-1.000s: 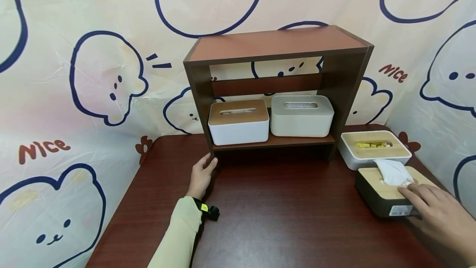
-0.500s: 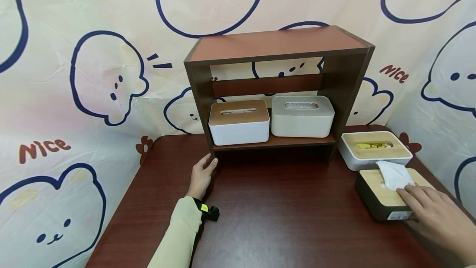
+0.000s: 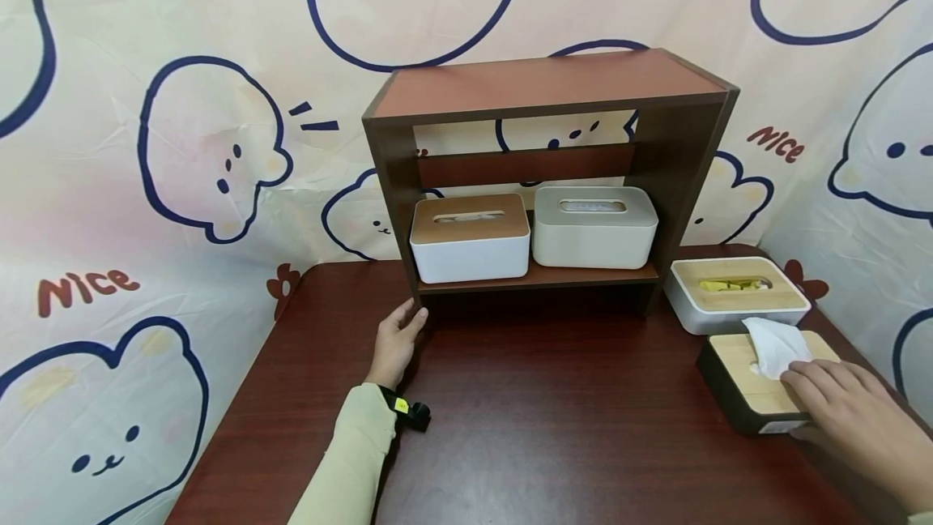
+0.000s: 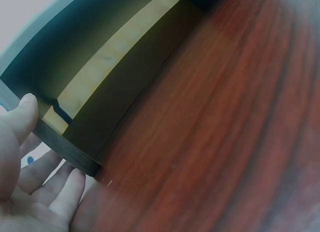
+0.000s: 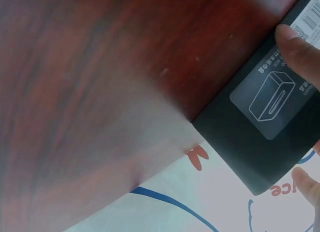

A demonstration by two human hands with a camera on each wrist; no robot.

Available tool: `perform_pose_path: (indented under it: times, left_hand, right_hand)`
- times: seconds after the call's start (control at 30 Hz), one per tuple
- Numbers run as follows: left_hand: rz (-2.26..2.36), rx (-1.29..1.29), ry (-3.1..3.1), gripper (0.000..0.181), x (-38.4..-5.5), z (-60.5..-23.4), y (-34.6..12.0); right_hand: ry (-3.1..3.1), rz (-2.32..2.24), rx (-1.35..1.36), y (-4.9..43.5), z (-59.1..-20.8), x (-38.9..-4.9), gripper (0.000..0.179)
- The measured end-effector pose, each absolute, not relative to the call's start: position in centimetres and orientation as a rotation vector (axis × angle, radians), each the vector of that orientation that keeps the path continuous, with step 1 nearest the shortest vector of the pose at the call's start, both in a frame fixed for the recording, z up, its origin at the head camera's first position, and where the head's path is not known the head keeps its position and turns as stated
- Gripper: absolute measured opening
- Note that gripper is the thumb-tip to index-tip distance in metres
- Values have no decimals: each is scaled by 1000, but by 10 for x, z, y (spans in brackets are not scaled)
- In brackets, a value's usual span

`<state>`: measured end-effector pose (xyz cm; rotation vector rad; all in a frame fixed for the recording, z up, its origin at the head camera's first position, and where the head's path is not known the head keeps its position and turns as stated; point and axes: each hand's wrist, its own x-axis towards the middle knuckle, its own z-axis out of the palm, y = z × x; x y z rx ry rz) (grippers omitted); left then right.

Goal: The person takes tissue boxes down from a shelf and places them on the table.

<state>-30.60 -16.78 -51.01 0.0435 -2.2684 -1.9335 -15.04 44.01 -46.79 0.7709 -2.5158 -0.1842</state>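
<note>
Over on the right of the dark red-brown wooden table (image 3: 525,428), the right hand (image 3: 853,420) holds a black tissue box with a pale wood top (image 3: 765,397). Its fingers lie on the top and its thumb presses on a black side, next to a grey sticker with a box drawn on it (image 5: 270,99). I cannot tell if the black box touches the table. A white tissue (image 3: 776,344) pokes up out of it, right by the fingertips. Just behind is a light grey box with a pale wood top (image 3: 717,316), and something yellow (image 3: 736,284) shows in its slot. The left hand (image 3: 396,345) grips the low left edge of a brown wooden shelf with an open front (image 3: 554,89), with its thumb on one side of the board and fingers on the other. On the shelf, a white box with a tan top (image 3: 472,260) sits beside a pale grey box with a grey top (image 3: 594,246). Behind it all hangs a pale cloth with blue bear drawings (image 3: 219,286).
</note>
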Motion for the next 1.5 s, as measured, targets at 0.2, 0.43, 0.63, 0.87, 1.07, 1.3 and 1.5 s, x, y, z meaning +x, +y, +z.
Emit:
perform_pose_path:
  times: [0.2, 0.43, 0.63, 0.87, 1.07, 1.3, 1.5]
  left_hand:
    - [-1927, 48, -2271, 50, -306, -510, -167]
    - [-1939, 45, -2263, 51, -305, -509, -167]
    - [-1936, 47, -2268, 53, -304, -507, -167]
    - [-1926, 48, -2270, 53, -305, -507, -166]
    - [-1925, 60, -2286, 56, -304, -508, -168]
    - [-1935, 54, -2274, 56, -303, -508, -167]
    - [-1935, 43, -2257, 52, -304, -507, -166]
  right_hand:
    - [-2498, -146, 785, 441, -470, -151, 85]
    - [-2522, -116, 774, 440, -471, -149, 86]
    - [-2525, -83, 773, 440, -472, -148, 85]
    - [-2556, -69, 748, 438, -473, -145, 85]
    - [-2559, -37, 740, 439, -473, -146, 85]
    - [-2554, 23, 681, 440, -469, -150, 79]
    - [-2542, 24, 567, 434, -458, -151, 78]
